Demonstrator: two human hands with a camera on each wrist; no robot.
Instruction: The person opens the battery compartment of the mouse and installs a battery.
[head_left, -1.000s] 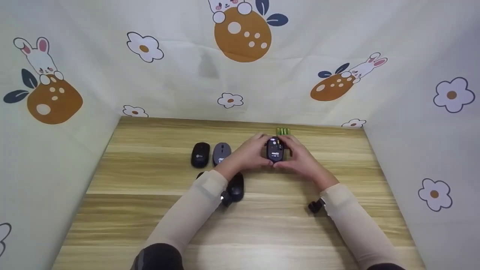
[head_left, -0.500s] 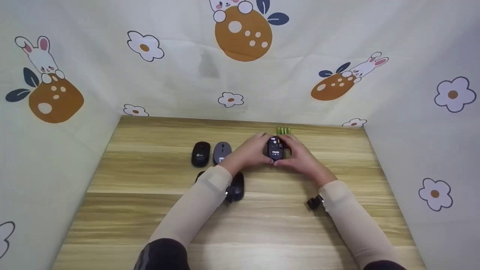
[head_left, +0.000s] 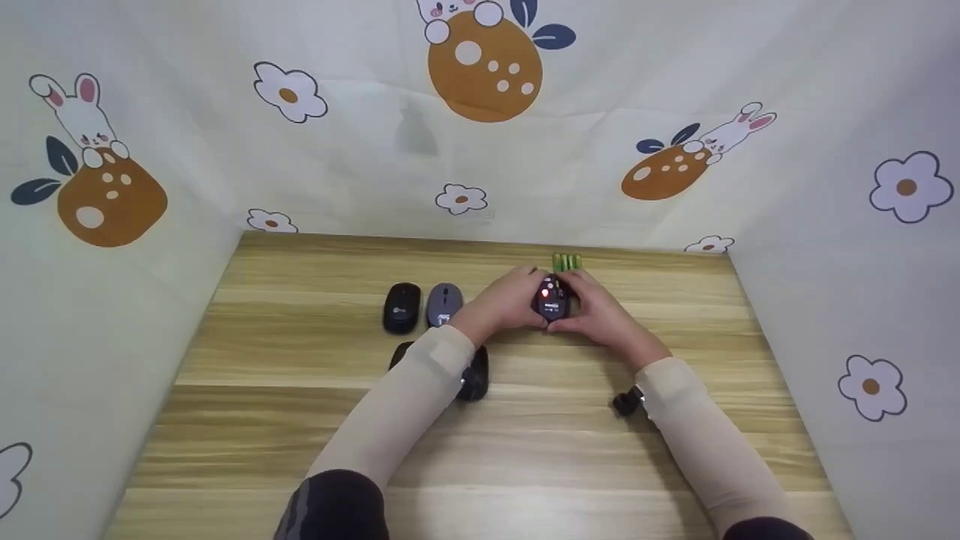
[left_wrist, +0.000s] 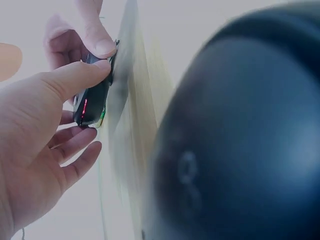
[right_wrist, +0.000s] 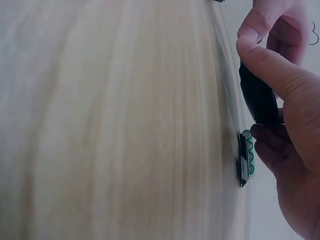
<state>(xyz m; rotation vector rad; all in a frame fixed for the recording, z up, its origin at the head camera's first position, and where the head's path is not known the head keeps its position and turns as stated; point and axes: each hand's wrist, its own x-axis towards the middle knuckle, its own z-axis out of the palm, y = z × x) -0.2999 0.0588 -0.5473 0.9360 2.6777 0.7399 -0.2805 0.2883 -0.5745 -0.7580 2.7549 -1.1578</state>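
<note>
In the head view, the left hand (head_left: pixel 508 300) and right hand (head_left: pixel 601 309) pinch an upturned mouse (head_left: pixel 554 306) near the batteries (head_left: pixel 567 262). The left wrist view shows its red light (left_wrist: pixel 84 108), seemingly powered; the right wrist view, a dark piece (right_wrist: pixel 243 160), perhaps its unfitted cover.

Head view: from high, facing forward and down, worktop (head_left: pixel 570 457) broad below. Wrist views: low, close, rolled sideways; both share held mouse (head_left: pixel 553 301), nine o'clock left, three o'clock right.
</note>
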